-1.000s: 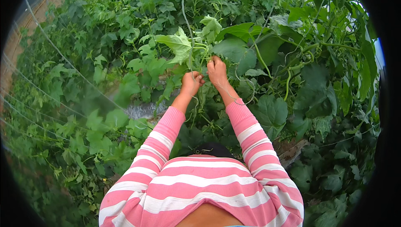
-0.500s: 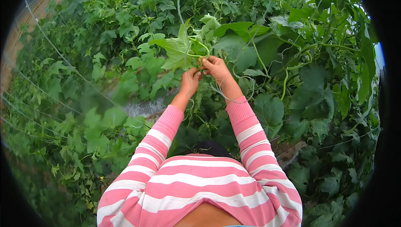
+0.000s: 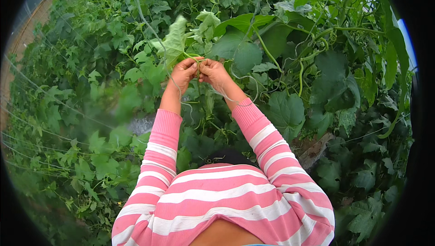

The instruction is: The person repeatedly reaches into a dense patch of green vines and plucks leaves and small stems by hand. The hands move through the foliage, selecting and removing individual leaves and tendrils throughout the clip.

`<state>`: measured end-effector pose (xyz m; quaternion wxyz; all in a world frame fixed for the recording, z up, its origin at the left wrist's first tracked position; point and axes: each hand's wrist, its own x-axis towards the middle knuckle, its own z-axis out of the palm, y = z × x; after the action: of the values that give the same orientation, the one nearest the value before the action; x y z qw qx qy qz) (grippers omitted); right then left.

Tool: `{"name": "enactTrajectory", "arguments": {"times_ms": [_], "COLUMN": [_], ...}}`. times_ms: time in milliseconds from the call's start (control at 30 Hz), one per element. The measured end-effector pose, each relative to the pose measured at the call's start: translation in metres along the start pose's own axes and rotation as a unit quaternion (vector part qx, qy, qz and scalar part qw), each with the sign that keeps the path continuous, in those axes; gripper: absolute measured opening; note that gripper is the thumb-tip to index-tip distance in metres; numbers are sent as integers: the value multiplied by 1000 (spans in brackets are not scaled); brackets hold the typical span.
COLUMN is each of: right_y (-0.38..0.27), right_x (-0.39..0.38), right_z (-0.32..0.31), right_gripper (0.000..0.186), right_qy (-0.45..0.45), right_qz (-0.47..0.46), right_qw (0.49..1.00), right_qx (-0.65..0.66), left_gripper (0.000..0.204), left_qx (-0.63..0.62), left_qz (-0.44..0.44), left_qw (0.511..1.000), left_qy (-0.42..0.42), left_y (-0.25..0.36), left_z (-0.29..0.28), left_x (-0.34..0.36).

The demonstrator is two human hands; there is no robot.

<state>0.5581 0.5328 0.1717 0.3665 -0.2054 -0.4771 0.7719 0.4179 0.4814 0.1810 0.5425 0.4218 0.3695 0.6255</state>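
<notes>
green stem (image 3: 190, 56), upper centre of frame | left hand (image 3: 182, 72) + right hand (image 3: 213, 72) near-touching, fingertips pinched on it | pale leaf (image 3: 174, 42) just left | string (image 3: 141, 13) upper left | advice: light pinch, stem looks tender; avoid snagging string

Brown ground (image 3: 36, 17) was exposed at upper left, elsewhere mostly hidden by green plants (image 3: 106, 157); a greyish patch (image 3: 141, 125) was glimpsed between them, left of centre.
</notes>
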Motion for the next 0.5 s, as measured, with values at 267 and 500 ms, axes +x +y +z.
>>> {"name": "enactTrajectory", "arguments": {"times_ms": [267, 500], "right_y": [13, 4], "right_x": [5, 8], "right_z": [14, 3], "right_gripper": [15, 18], "right_qy": [109, 123], "right_qz": [-164, -112], "right_qw": [980, 984], "right_qx": [1, -68], "left_gripper": [16, 14], "left_qx": [-13, 77], "left_qz": [3, 60], "left_qw": [993, 993], "left_qy": [116, 73], "left_y": [-38, -17], "left_z": [-18, -8], "left_x": [18, 10]}}
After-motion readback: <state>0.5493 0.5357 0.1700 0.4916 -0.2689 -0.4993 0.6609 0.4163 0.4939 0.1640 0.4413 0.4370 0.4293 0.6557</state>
